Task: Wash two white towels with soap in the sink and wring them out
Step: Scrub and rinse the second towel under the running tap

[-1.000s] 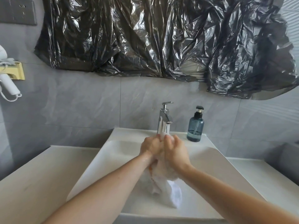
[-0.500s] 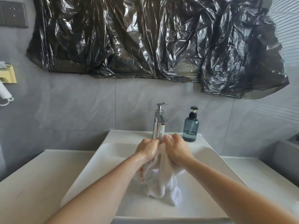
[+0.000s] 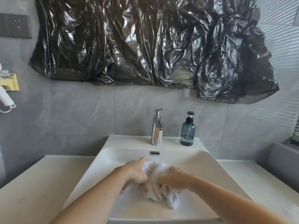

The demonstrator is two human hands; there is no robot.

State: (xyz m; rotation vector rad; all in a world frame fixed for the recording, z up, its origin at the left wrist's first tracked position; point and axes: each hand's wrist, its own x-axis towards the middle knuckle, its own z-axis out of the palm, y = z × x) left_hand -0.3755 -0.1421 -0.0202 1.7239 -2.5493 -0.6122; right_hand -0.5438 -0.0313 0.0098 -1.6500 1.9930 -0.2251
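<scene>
left hand [image 3: 137, 172]: fingers curled round white towel [image 3: 153, 183] | right hand [image 3: 174, 177]: fingers curled, gripping same towel | towel: bunched between both sets of fingers, under faucet [image 3: 157, 126] stream, in sink [image 3: 210, 167] | soap dispenser [image 3: 187, 131]: beyond right fingers

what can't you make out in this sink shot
- Towel, head view: the left hand and right hand grip it bunched, so whether it is one towel or two cannot be told.
- Drain of the sink: hidden under towel and arms.
- White device on the wall: cut off by the left edge.
- Soap bottle: no label shows.
</scene>
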